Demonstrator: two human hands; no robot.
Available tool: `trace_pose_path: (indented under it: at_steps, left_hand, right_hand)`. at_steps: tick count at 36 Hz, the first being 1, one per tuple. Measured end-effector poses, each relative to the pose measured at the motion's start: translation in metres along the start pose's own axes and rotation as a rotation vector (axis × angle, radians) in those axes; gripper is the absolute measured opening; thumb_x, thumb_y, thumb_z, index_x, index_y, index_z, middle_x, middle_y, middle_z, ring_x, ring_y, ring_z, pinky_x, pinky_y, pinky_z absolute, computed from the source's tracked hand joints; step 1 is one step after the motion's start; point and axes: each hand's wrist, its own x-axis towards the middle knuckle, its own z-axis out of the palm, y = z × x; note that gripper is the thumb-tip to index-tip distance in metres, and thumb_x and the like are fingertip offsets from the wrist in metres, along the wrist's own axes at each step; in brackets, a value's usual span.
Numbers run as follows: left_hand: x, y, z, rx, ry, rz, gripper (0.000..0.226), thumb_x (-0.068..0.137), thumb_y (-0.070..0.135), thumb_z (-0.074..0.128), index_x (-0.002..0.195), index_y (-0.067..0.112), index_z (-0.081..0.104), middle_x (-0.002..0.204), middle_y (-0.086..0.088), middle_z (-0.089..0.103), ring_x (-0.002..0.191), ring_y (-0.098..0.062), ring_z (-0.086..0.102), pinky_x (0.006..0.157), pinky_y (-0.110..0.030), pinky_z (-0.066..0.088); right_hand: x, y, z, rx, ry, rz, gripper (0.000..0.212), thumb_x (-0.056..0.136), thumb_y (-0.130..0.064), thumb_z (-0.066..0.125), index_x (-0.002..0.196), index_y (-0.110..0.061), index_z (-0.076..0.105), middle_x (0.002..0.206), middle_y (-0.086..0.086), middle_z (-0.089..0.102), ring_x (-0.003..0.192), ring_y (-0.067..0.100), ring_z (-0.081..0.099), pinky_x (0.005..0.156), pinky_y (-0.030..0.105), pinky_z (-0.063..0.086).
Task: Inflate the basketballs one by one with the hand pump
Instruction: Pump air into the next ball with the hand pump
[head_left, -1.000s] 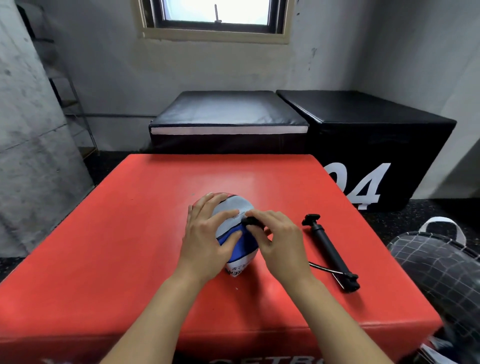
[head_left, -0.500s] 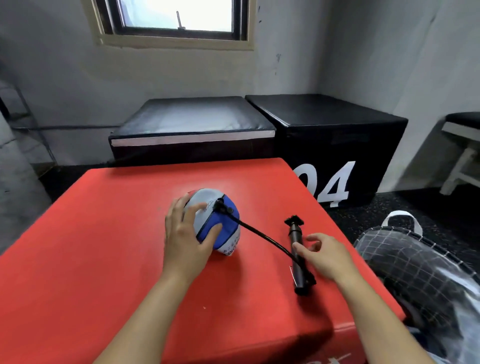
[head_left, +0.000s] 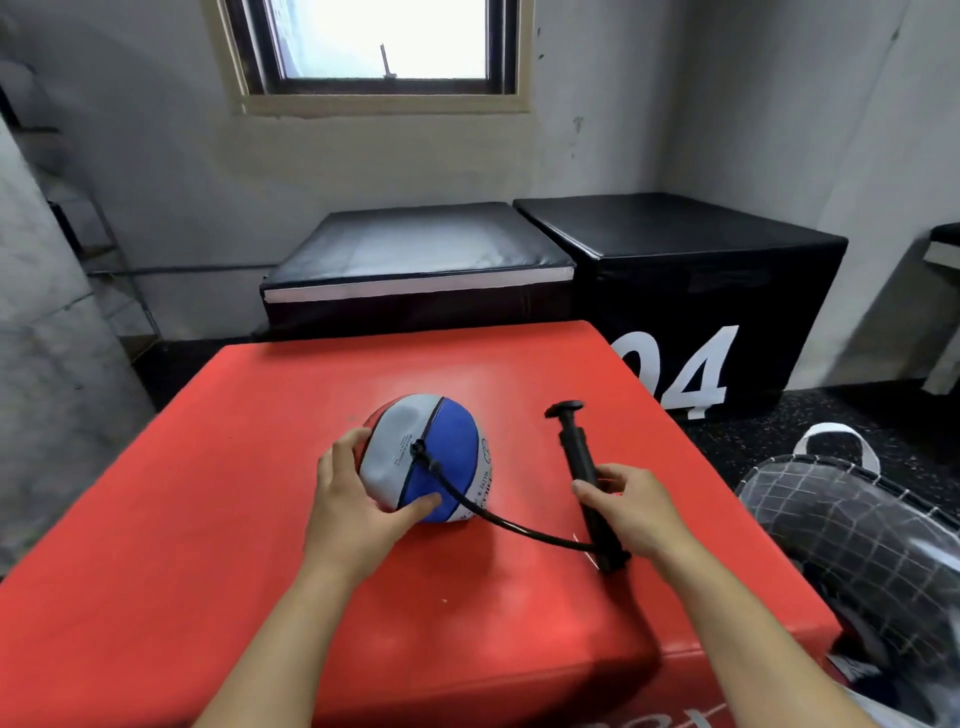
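Observation:
A small red, grey and blue basketball (head_left: 441, 441) lies on the red padded box (head_left: 208, 545). My left hand (head_left: 353, 509) cups its near left side, thumb and fingers curled round it. A black hose (head_left: 498, 519) runs from the ball's valve to the base of the black hand pump (head_left: 582, 462). My right hand (head_left: 634, 509) grips the pump's barrel near its lower end. The pump stands tilted, its T-handle up and away from me.
Two black padded boxes (head_left: 675, 270) stand behind the red one, the right one marked 04. A mesh bag (head_left: 857, 530) with a white handle sits on the floor at the right. Grey walls close in at left and back.
My right hand left the ball's valve, reached right and took hold of the pump, lifting it off the box so it stands tilted. The left hand stayed on the ball.

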Motion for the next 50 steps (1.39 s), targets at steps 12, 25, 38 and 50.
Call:
trace_pose_path:
  at_steps: [12, 25, 38, 50]
  left_hand:
    - [-0.039, -0.02, -0.051, 0.072, -0.031, 0.035, 0.074, 0.076, 0.001, 0.078, 0.142, 0.022, 0.051, 0.135, 0.005, 0.051, 0.128, -0.01, 0.047, 0.108, -0.026, 0.035]
    - [-0.055, 0.104, 0.05, -0.232, -0.154, 0.291, 0.014, 0.098, 0.027, 0.072, 0.11, 0.034, 0.07, 0.115, 0.021, 0.066, 0.115, 0.008, 0.057, 0.099, -0.014, 0.041]
    - [-0.069, 0.155, 0.126, -0.403, -0.468, 0.397, 0.037, 0.096, 0.018, 0.075, 0.125, 0.04, 0.067, 0.106, 0.022, 0.076, 0.1, 0.0, 0.071, 0.094, -0.027, 0.057]
    - [-0.079, 0.15, 0.119, -0.357, -0.537, 0.406, 0.029, 0.097, 0.021, 0.074, 0.12, 0.038, 0.07, 0.103, 0.02, 0.077, 0.099, 0.002, 0.07, 0.089, -0.021, 0.055]
  right_hand:
    - [-0.033, -0.014, -0.005, 0.067, 0.06, -0.114, 0.015, 0.094, -0.025, 0.079, 0.105, -0.017, 0.072, 0.097, 0.001, 0.072, 0.06, 0.008, 0.066, 0.059, 0.037, 0.055]
    - [-0.084, 0.003, -0.034, 0.032, 0.122, -0.172, 0.013, 0.089, -0.028, 0.084, 0.087, -0.026, 0.071, 0.059, -0.021, 0.063, 0.045, 0.007, 0.05, 0.051, 0.037, 0.045]
    - [-0.113, -0.029, -0.096, -0.026, 0.254, -0.289, 0.044, 0.095, -0.013, 0.07, 0.134, -0.033, 0.067, 0.117, -0.023, 0.072, 0.103, 0.001, 0.069, 0.082, 0.032, 0.059]
    - [-0.123, -0.055, -0.103, -0.206, 0.172, -0.44, 0.041, 0.1, -0.017, 0.07, 0.139, -0.031, 0.067, 0.13, -0.019, 0.065, 0.12, -0.005, 0.057, 0.101, 0.027, 0.051]
